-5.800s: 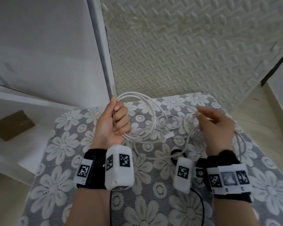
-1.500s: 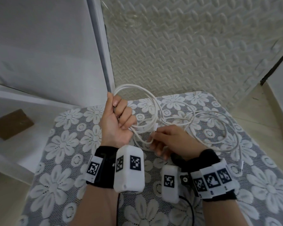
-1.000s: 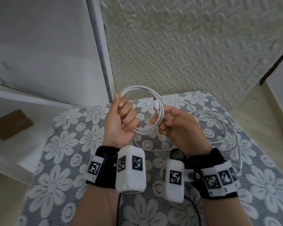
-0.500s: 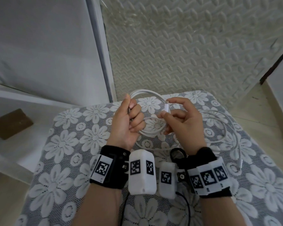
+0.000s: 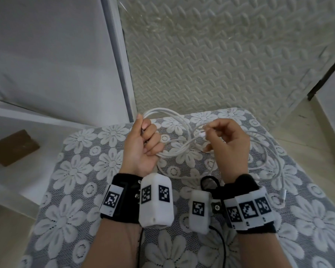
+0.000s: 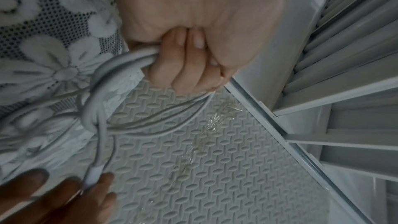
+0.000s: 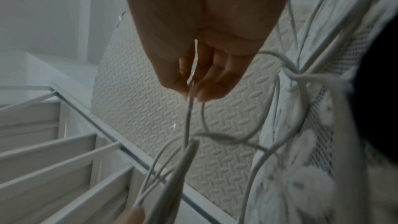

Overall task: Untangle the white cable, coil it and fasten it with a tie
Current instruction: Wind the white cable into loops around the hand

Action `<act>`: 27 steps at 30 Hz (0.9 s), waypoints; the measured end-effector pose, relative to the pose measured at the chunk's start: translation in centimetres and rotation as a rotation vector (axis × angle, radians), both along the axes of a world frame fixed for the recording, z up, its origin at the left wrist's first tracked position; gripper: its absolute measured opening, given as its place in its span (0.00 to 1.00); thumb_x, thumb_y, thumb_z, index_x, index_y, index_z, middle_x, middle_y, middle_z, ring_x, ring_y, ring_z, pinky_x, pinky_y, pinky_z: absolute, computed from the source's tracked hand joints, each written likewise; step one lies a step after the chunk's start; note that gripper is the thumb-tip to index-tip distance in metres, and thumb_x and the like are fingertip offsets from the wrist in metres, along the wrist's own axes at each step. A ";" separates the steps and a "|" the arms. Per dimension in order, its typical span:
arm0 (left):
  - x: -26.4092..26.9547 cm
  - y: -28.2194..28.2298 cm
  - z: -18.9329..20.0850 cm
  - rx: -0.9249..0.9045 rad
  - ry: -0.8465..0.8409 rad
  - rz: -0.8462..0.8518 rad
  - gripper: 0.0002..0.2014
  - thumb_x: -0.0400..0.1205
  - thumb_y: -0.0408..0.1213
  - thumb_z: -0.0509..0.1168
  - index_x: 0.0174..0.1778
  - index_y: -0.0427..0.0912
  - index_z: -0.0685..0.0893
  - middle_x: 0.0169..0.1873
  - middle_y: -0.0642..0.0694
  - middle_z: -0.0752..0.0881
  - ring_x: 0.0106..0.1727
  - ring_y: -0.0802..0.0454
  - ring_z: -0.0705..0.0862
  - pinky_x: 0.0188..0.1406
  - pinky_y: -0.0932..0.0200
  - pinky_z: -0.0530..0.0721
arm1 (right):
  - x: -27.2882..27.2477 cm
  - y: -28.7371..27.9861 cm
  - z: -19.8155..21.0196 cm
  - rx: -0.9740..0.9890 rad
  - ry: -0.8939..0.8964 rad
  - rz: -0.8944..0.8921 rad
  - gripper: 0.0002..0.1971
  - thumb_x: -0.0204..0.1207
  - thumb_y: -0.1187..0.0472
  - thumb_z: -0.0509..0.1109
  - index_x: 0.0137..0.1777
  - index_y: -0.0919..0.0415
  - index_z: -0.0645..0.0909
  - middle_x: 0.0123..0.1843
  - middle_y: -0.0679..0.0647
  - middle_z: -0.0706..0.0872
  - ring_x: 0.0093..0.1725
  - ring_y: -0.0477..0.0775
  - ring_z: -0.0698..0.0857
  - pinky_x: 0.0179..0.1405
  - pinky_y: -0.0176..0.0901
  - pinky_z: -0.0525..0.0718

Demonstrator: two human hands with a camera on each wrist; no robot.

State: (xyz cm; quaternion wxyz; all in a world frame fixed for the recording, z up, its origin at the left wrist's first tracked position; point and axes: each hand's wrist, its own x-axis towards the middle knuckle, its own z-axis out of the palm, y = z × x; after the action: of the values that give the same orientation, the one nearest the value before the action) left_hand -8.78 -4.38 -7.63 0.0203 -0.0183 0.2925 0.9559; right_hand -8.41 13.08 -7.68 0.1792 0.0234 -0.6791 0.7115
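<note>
White thin charging cable is half coiled right now: several loops are bunched in the left hand, whose fingers are curled tight around the bundle, held just above the grey surface with the white lace flower cover. Right hand pinches the cable's small white plug end between thumb and fingertips, other fingers loosely bent. The loose rest of the cable sprawls in big messy loops on the surface to the right, its other connector lying by the right wrist. Cream embossed foam mat stands behind.
</note>
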 end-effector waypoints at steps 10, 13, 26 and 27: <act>-0.1 -0.3 -0.2 0.087 0.051 -0.059 0.22 0.86 0.50 0.50 0.26 0.47 0.70 0.13 0.54 0.61 0.15 0.59 0.49 0.06 0.69 0.54 | -0.4 1.4 -0.1 -0.136 0.002 0.177 0.14 0.83 0.72 0.57 0.55 0.61 0.84 0.53 0.55 0.90 0.50 0.51 0.86 0.42 0.40 0.86; -0.2 -0.4 -0.4 0.134 0.081 -0.126 0.22 0.85 0.50 0.50 0.26 0.46 0.71 0.15 0.53 0.58 0.15 0.59 0.50 0.07 0.69 0.55 | -0.6 1.1 -0.7 0.156 -0.026 0.227 0.18 0.81 0.73 0.61 0.61 0.54 0.83 0.58 0.47 0.88 0.59 0.43 0.85 0.53 0.36 0.84; -0.3 -0.2 -0.5 0.167 0.142 -0.193 0.21 0.85 0.50 0.50 0.27 0.45 0.73 0.14 0.53 0.61 0.15 0.60 0.52 0.07 0.69 0.57 | -0.4 0.9 -0.1 0.036 -0.092 0.214 0.10 0.81 0.62 0.65 0.39 0.56 0.85 0.25 0.45 0.80 0.26 0.43 0.78 0.29 0.31 0.79; -0.3 -0.1 -0.5 0.166 0.143 -0.185 0.22 0.85 0.50 0.50 0.27 0.45 0.73 0.14 0.54 0.61 0.15 0.60 0.52 0.06 0.69 0.57 | -0.3 1.0 0.0 -0.026 -0.106 0.238 0.10 0.81 0.62 0.65 0.41 0.58 0.86 0.25 0.46 0.79 0.23 0.43 0.75 0.26 0.33 0.78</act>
State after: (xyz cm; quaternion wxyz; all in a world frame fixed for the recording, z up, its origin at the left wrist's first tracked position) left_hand -9.11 -4.49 -8.15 0.0887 0.0785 0.2136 0.9697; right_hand -8.72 14.06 -7.67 0.0577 0.0636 -0.6707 0.7368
